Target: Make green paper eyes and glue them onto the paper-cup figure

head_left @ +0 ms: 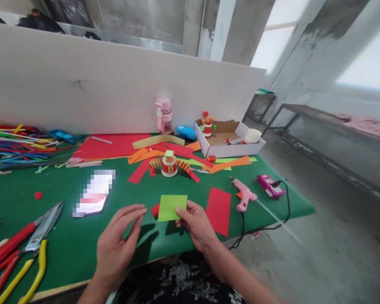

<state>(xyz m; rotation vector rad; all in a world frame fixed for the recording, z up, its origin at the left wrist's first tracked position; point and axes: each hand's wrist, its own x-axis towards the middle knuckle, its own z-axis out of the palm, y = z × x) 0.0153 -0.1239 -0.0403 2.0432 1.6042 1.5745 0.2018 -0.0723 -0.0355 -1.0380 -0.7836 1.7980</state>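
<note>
My right hand [196, 226] pinches the lower right corner of a light green paper square [172, 207] and holds it just above the green table [66, 249]. My left hand [117, 245] hovers to the left of the square with its fingers stretched out and apart, holding nothing. A small red paper scrap [155, 210] peeks out behind the square's left edge. Right of my right hand lies a red paper rectangle [218, 210].
A pink glue gun [244, 196] with its cable and a magenta box [270, 185] lie at the right. A paper cup figure [169, 164] stands among red and orange strips. Scissors and pliers [25, 249], a phone [95, 193], coloured sticks [15, 143], a white cardboard box [229, 141] and a pink bottle [164, 116] also sit here.
</note>
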